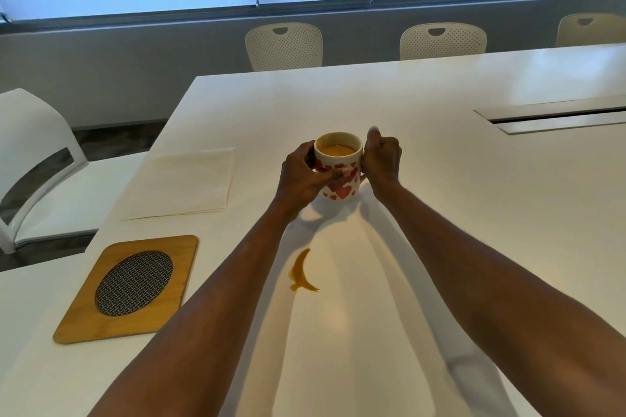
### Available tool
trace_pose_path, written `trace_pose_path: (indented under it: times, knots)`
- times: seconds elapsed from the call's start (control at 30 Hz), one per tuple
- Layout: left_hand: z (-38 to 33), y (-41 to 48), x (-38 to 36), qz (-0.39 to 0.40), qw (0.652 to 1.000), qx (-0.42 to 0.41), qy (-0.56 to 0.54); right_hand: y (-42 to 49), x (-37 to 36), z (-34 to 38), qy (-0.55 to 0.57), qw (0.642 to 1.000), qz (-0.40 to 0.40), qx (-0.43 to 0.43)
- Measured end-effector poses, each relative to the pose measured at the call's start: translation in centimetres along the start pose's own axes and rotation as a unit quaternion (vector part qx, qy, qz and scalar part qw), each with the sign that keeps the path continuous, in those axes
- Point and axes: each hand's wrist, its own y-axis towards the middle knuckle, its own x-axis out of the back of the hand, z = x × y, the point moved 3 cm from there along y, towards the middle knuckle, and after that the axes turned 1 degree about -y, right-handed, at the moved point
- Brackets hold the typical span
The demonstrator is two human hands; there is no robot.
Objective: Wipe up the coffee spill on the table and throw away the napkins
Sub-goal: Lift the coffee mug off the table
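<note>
**Both hands holding the mug clear of the spill**

The left hand (305, 176) is wrapping around the near side of the heart-patterned mug (338, 166), fingers curling across its front, while the right hand (382, 159) is closing as a fist on the handle side; the handle itself is hidden behind it. The mug is sitting at about twelve o'clock from the coffee spill (302, 272), well apart from it, and is still nearly full. In my judgement the two-handed grip is keeping the liquid steady and getting the mug out of the wiping path. Whether its base is touching the table (440, 213) cannot be told for certain.

The spill is lying between the forearms, a single curved brown streak, not yet wiped. The napkins (179, 183) are lying flat at about ten o'clock from the spill, untouched, within easy reach of the left hand. How many sheets are stacked there cannot be told. At nine o'clock from the spill a wooden trivet (132, 288) is resting near the table edge.

Counted: one mug, one spill, one trivet, four chairs around the table. No bin is showing.
</note>
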Motion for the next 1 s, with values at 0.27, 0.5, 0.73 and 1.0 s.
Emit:
trace_pose_path:
  times: [0.27, 0.5, 0.73, 1.0]
  knots:
    - [1.0, -0.3, -0.4, 0.014, 1.0, 0.008, -0.011, -0.5, 0.2, -1.2, -0.007, 1.0, 0.01, 0.014]
    - [1.0, -0.4, -0.4, 0.011, 1.0, 0.009, -0.014, -0.7, 0.3, -1.2, -0.009, 1.0, 0.015, 0.012]
    - [1.5, -0.5, -0.4, 0.01, 1.0, 0.007, -0.012, -0.7, 0.3, -1.3, -0.012, 1.0, 0.022, 0.005]
    - [1.4, -0.3, -0.3, 0.015, 1.0, 0.007, -0.001, -0.9, 0.5, -0.9, -0.018, 0.999, 0.034, -0.005]
